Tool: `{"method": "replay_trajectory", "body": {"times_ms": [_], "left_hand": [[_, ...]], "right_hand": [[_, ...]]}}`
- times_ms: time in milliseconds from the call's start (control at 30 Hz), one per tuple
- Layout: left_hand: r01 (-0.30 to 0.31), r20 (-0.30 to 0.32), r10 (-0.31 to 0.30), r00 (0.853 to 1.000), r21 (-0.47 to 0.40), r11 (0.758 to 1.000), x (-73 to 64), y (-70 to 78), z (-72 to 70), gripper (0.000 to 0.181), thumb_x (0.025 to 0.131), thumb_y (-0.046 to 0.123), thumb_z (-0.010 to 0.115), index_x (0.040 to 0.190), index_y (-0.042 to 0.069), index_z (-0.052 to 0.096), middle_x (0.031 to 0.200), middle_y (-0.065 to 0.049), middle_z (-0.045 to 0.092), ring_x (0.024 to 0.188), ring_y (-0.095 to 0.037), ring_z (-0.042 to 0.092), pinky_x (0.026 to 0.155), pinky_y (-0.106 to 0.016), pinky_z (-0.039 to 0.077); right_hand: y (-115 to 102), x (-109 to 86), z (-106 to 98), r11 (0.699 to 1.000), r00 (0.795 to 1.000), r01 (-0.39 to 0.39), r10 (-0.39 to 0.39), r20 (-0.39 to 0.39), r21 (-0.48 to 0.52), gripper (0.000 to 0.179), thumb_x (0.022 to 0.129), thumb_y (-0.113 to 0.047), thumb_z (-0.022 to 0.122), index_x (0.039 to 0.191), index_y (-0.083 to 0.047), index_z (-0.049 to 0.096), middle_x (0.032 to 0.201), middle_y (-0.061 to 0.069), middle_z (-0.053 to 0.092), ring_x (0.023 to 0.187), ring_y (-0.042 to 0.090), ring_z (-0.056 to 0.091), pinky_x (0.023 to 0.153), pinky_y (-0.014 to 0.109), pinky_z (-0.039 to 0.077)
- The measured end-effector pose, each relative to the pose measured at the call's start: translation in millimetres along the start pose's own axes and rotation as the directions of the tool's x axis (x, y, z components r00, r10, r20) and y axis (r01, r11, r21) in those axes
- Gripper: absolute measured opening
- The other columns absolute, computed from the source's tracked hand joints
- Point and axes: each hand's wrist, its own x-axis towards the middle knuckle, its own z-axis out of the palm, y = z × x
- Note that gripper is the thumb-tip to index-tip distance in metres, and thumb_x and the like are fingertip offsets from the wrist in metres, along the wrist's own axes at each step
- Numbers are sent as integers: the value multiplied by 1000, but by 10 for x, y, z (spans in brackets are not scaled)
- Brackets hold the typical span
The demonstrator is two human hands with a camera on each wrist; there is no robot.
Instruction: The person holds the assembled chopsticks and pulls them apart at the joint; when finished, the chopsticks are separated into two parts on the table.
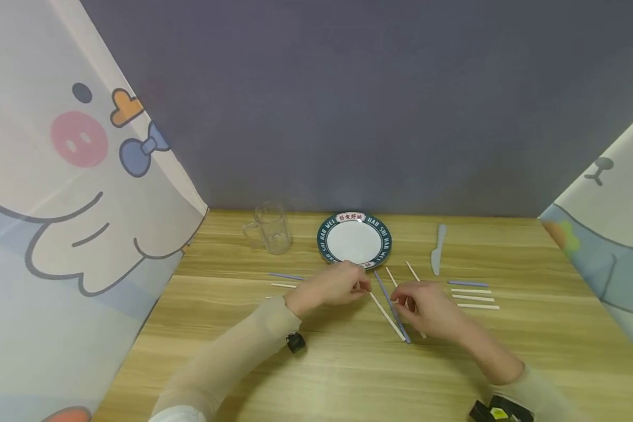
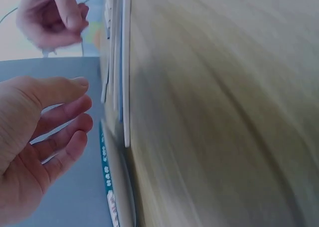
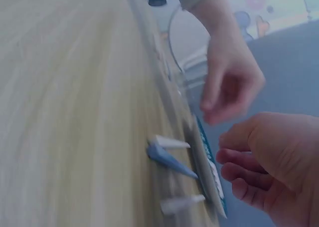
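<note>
My left hand (image 1: pixel 337 285) hovers just in front of the plate (image 1: pixel 354 240), fingers loosely bent and holding nothing. Below its fingertips lies a thin white stick (image 1: pixel 389 319), slanting toward the table's front. A blue stick (image 1: pixel 388 299) lies beside that one, their near ends close together. Two more white sticks lean the same way; my right hand (image 1: pixel 429 308) partly covers them. In the right wrist view, the right fingers (image 3: pixel 244 159) are half curled with a gap to the thumb and nothing between. The plate is white with a dark green lettered rim.
A clear mug (image 1: pixel 275 230) stands at the back left. A pale knife (image 1: pixel 438 252) lies right of the plate. At the right, a blue stick (image 1: pixel 468 283) and several white sticks (image 1: pixel 473 298) form a row. More sticks (image 1: pixel 285 275) lie partly behind the left arm. A grey wall (image 1: pixel 369 105) borders the table's back.
</note>
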Motion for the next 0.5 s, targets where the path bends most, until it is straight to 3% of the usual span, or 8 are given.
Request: {"method": "replay_trajectory", "body": {"times_ms": [233, 433, 500], "left_hand": [[-12, 24, 9, 1000, 118, 993, 179, 85, 207, 19, 95, 16, 79, 112, 20, 83, 109, 6, 81, 104, -8, 75, 97, -20, 57], [91, 36, -101, 994, 221, 971, 238, 111, 317, 16, 94, 14, 78, 101, 26, 86, 100, 10, 81, 93, -6, 75, 80, -17, 59], [102, 28, -112, 993, 245, 964, 225, 106, 318, 13, 94, 17, 79, 97, 27, 86, 97, 11, 81, 91, -7, 75, 78, -18, 59]], "right_hand": [[-66, 83, 192, 995, 988, -99, 98, 118, 4, 12, 90, -8, 81, 84, -13, 72, 71, -13, 64, 63, -6, 51, 57, 18, 48], [-151, 128, 318, 989, 988, -104, 115, 104, -100, 24, 85, -9, 82, 73, -15, 62, 61, -12, 53, 57, -1, 43, 51, 19, 38], [-174, 150, 340, 988, 989, -107, 117, 93, -108, 26, 83, -8, 82, 71, -16, 61, 61, -12, 53, 57, 0, 44, 51, 19, 38]]}}
